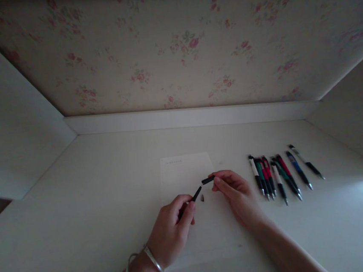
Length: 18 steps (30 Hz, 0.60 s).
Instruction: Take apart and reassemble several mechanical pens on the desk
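Observation:
My left hand (173,224) is closed around a black pen (197,193), its tip end pointing up and to the right. Between the thumb and fingers of my right hand (238,196) is a black pen cap (208,180), held just beyond that tip. A small gap seems to part the two pieces. Beneath both hands lies a white sheet of paper (184,170) with a faint line of writing near its top. A small dark mark or piece (202,198) shows on the paper between my hands; I cannot make out what it is.
To the right of my right hand, several click pens lie side by side, among them a white and black pen (279,183), a blue pen (299,170) and a clear-barrelled pen (306,162). They rest on a white desk (94,204) with a raised back edge (186,117) and side panels.

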### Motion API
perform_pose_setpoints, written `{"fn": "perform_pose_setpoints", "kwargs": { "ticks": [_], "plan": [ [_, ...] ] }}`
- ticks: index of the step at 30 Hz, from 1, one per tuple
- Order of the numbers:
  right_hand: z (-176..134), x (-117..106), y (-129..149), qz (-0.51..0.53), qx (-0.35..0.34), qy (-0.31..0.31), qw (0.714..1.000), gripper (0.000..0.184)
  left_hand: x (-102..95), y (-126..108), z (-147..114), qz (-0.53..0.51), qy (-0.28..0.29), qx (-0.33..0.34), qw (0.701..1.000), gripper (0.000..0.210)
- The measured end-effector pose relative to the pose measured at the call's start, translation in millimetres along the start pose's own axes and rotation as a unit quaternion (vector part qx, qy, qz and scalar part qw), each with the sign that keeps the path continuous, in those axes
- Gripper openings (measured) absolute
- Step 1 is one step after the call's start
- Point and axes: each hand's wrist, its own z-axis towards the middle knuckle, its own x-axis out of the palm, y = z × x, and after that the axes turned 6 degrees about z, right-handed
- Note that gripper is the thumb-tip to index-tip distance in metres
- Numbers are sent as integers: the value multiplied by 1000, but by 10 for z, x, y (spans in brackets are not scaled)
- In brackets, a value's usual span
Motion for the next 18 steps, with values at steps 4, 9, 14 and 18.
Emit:
{"fn": "perform_pose_setpoints", "kwargs": {
  "ticks": [4, 9, 14, 18],
  "plan": [
    [3, 4, 15, 14, -4, -8, 1000, 18, -5, -9, -5, 4, 1, -3, 1000, 31],
    [-12, 9, 35, -13, -9, 18, 1000, 17, -1, -38, -5, 14, 7, -4, 1000, 31],
    [-36, 44, 62, -52, -13, 52, 997, 18, 4, -54, -12, 18, 6, 2, 1000, 31],
    [-64, 92, 97, -38, 6, 78, 996, 37, 12, -26, -15, 27, 7, 12, 1000, 30]
  ]
}}
